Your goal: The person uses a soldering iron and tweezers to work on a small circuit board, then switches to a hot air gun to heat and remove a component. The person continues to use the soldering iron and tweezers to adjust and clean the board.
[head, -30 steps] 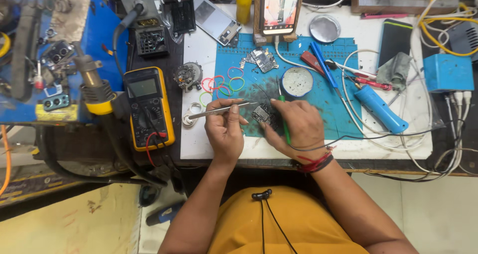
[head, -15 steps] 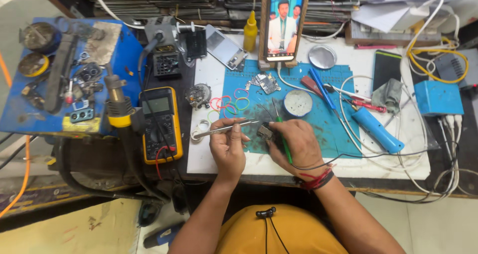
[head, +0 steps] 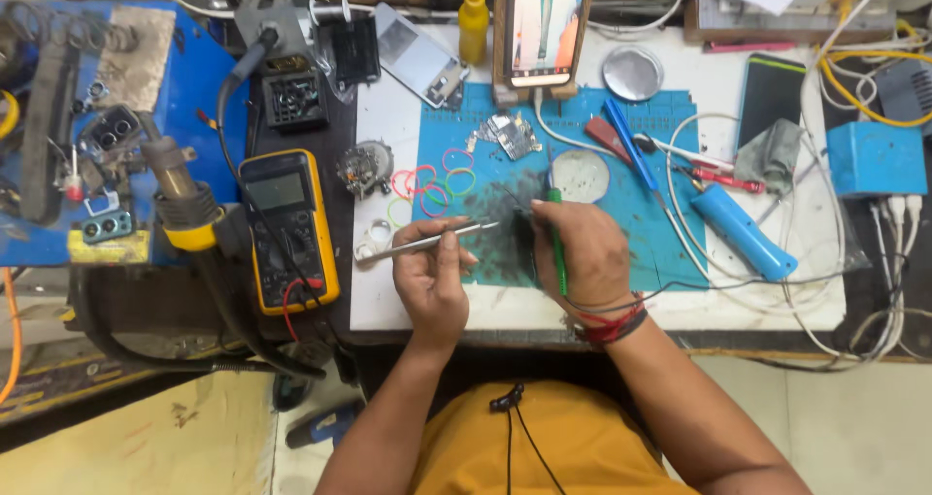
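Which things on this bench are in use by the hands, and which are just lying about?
In use: tweezers in left hand; green-handled tool in right hand; blue mat.

Lying about: yellow multimeter; blue cylinder tool; coloured rings; yellow bottle; round tin lid.

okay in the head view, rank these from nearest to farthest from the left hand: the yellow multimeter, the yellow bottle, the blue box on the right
From the left hand:
1. Yellow multimeter, just to its left.
2. Yellow bottle, at the bench's back edge.
3. Blue box, far right.

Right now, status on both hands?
Left hand pinching tweezers. Right hand holding green tool on blue mat. Rubber bands close by.
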